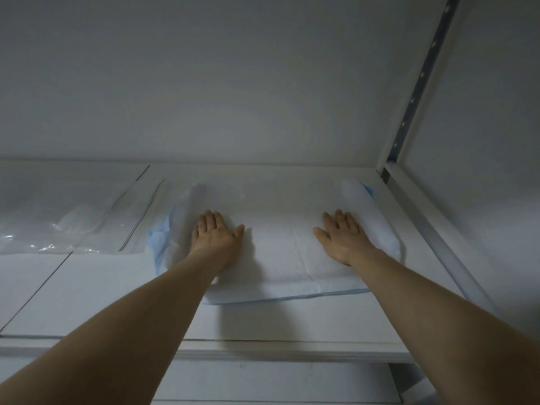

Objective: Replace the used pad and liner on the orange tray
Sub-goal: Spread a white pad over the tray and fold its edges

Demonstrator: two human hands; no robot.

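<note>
A white absorbent pad [280,247] with a blue backing lies flat on a white shelf [117,302], its left and right edges curled upward. My left hand [214,238] rests flat on the pad's left part, fingers straight. My right hand [343,238] presses flat on the pad's right part, beside the rolled right edge. To the left of the pad lie clear plastic liners [73,217]. No orange tray is in view.
The shelf sits against a white wall. A white metal upright with holes [420,83] and a side rail [432,229] bound the shelf on the right. The shelf's front edge [263,349] runs below my forearms.
</note>
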